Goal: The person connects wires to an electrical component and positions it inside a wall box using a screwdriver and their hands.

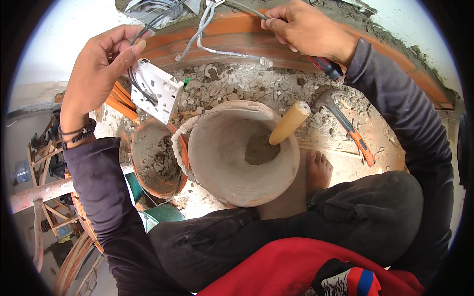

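Observation:
Between the thumb and fingers of my left hand (pixel 106 61) are dark electrical cables (pixel 160 18), which run up toward a wall opening. Just below these fingers hangs a white plastic socket plate (pixel 155 91), with dark wire passing through it. My right hand (pixel 306 30) is closed around a long screwdriver (pixel 328 69); its red and black handle shows beneath the palm. The metal shaft reaches left to the upper edge, near a grey cable (pixel 198 34) with a wrapped end. Where the screwdriver's tip ends is out of sight.
A large bucket (pixel 217 163) with a rope handle holds wet mortar and a wooden-handled tool (pixel 290 123). Beside it sits an orange mortar basin (pixel 136 153). A claw hammer (pixel 348 126) lies on rubble near my bare foot (pixel 318 170). Orange brickwork (pixel 232 28) lines the wall.

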### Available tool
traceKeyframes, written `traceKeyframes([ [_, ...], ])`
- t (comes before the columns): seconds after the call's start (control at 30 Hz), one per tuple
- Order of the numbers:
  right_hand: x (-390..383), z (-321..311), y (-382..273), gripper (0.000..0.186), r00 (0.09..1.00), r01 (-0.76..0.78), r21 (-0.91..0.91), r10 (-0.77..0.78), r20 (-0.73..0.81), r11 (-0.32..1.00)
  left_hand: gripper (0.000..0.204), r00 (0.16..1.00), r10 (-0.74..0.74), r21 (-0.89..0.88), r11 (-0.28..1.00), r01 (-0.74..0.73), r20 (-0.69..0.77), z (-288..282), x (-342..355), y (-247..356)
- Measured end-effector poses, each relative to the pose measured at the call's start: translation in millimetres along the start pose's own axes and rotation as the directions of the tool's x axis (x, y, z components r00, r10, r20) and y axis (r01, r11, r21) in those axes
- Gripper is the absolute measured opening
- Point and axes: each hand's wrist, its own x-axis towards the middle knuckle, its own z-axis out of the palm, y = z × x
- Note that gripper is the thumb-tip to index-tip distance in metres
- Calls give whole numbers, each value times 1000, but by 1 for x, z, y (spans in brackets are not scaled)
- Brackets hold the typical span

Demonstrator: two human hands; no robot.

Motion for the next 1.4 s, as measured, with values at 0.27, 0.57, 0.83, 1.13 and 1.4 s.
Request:
traceKeyframes([
  [0.27, 3, 10, 3, 25, 985, 148, -97, -156, -78, 984, 46, 998, 9, -247, 969, -24, -62, 66, 8, 44],
  [0.57, 5, 7, -2, 27, 983, 182, -66, -184, -21, 981, 65, 910, 56, -209, 966, -154, -411, 153, 28, 33],
  [0.83, -5, -8, -21, 28, 998, 32, 54, -35, 48, 998, 62, 925, -120, -529, 843, -97, -362, 177, 39, 47],
  [1.13, -1, -4, -20, 26, 998, 54, 21, -55, 26, 998, 47, 917, -313, -843, 537, -43, -246, 195, 51, 55],
  [1.4, -10, -10, -31, 31, 992, -97, 211, 77, 100, 973, 56, 835, -422, -877, 460, -138, -353, 191, 65, 46],
])
